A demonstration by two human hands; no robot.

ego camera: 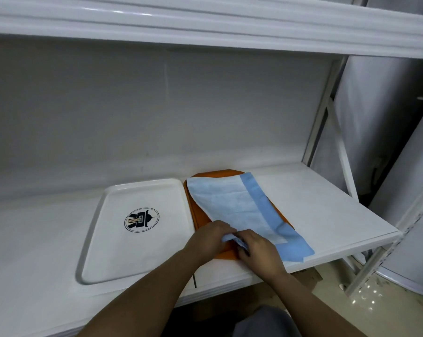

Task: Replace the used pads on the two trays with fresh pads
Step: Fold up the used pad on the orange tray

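- I have both hands at the near end of the blue pad (232,205), which lies askew over the orange tray (198,215) on the shelf (327,203).
- My left hand (209,237) and right hand (259,249) each pinch the pad's folded near edge.
- The white tray (101,239) beside it is bare, with no pad on it.
- I judge this step to be unfolding a pad onto the orange tray; next I need to pull the fold open and square it to the rim.

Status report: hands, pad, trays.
Both hands, left and right, pinching blue pad near edge. Pad skewed over orange tray. White tray bare. No obstruction.
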